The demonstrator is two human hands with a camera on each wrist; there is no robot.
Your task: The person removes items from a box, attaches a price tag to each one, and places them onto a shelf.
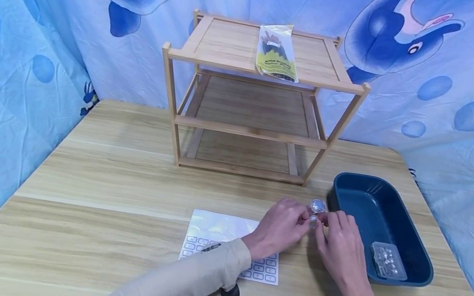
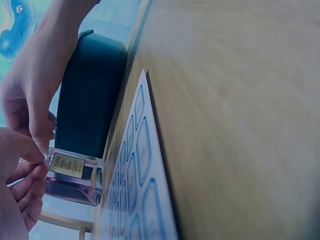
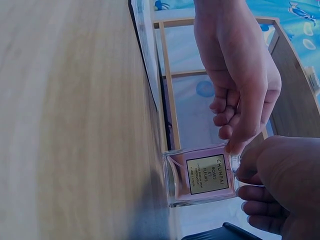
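A clear glass perfume bottle point(image 3: 207, 174) with pink liquid and a pale label reading "CHUNPAI ROSES ET FLEURS" stands on the table in the right wrist view. At its neck both hands meet. My left hand point(image 1: 279, 227) pinches there with thumb and fingers, coming from the left side. From the other side my right hand point(image 1: 340, 245) pinches the neck too, its fingertips close against the left ones. In the head view a round, clear, faceted piece point(image 1: 317, 206) shows just beyond the fingertips. The fingers hide most of the bottle's top.
A dark blue tray point(image 1: 424, 258) stands right of the hands, holding a clear lidded box point(image 1: 388, 260) of small pieces. A sheet of outlined labels point(image 1: 214, 223) lies partly under the left forearm. Behind stands a wooden rack point(image 1: 249, 131) with a yellow-printed packet point(image 1: 277, 52) on top.
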